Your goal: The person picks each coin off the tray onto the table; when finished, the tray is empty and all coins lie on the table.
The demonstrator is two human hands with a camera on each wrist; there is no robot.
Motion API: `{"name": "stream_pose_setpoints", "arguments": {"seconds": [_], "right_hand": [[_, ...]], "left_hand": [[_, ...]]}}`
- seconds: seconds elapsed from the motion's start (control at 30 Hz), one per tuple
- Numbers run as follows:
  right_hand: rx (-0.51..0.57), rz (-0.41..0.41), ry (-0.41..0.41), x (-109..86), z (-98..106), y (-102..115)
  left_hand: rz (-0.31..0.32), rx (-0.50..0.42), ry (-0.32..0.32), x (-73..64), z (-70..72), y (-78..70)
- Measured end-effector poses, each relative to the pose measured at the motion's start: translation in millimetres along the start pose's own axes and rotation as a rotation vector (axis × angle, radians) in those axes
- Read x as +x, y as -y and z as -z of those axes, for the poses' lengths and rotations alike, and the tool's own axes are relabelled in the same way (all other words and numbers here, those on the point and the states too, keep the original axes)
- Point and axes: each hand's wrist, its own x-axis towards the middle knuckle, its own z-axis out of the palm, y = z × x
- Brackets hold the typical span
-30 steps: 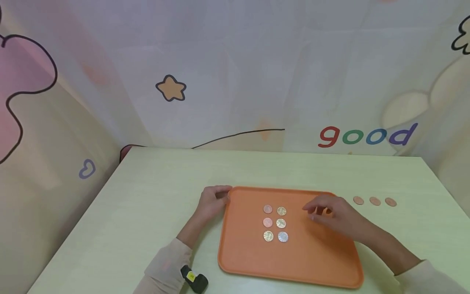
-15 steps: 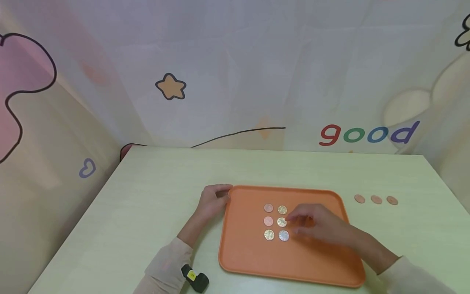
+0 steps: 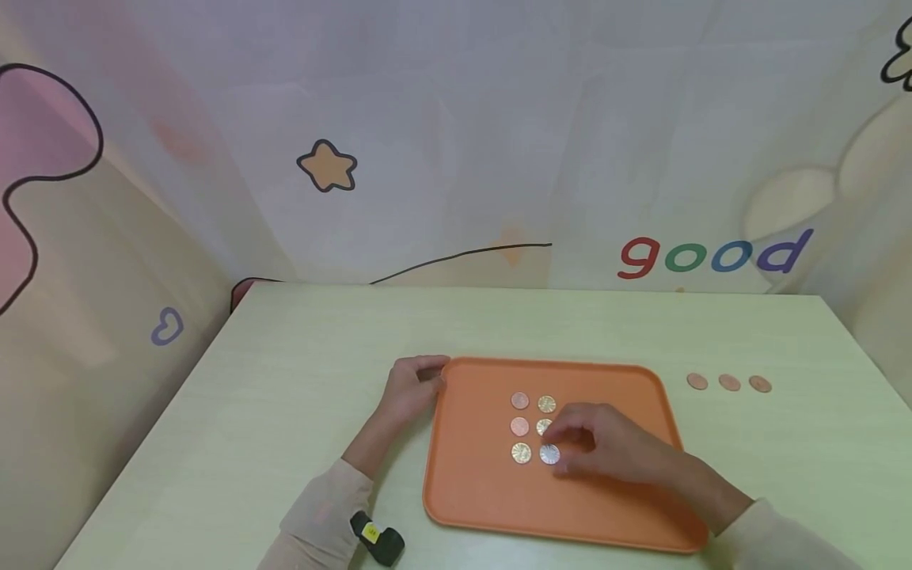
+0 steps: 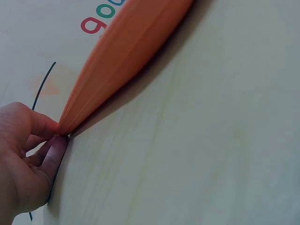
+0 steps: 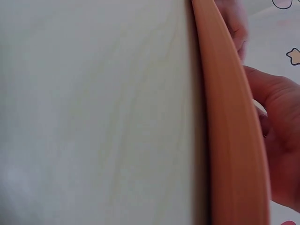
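An orange tray (image 3: 492, 499) lies on the table, bearing several coins in two columns. In the head view, the left column has two copper coins, (image 3: 520, 400) the upper one, and a gold coin (image 3: 521, 453) at the bottom. The right column has a gold coin (image 3: 546, 404) on top, another gold coin partly covered by fingers, and a silver coin (image 3: 549, 454) lowest. My right hand (image 3: 616, 443) reaches over the tray, thumb and fingertips apart right at the silver coin. My left hand (image 3: 409, 392) grips the tray's far left corner between thumb and fingers (image 4: 44, 124).
Three copper coins (image 3: 730, 382) lie in a row on the pale table (image 3: 342, 332), right of the tray. A black device with a yellow label (image 3: 378, 538) is at the left sleeve. A printed curtain (image 3: 456, 142) hangs behind the table.
My right hand has moved left over the tray, from its right side to the lower right coins. The left hand keeps its place at the corner, and the coins lie as before.
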Motion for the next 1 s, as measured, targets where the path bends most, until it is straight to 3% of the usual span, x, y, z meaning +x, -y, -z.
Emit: {"name": "stream_pose_setpoints", "arguments": {"seconds": [0.3,0.77,1.0], "right_hand": [[-0.096,0.118,-0.056,3.3,-6.1,-3.7],[-0.271,0.112,-0.026,3.0,-5.9,3.2],[-0.256,0.112,-0.016,1.3,-4.1,4.0]], "left_hand": [[0.003,-0.007,-0.006,0.3,1.2,-0.1],[0.001,-0.009,-0.013,0.4,0.0,-0.7],[-0.006,-0.002,-0.014,0.0,-1.1,-0.2]]}}
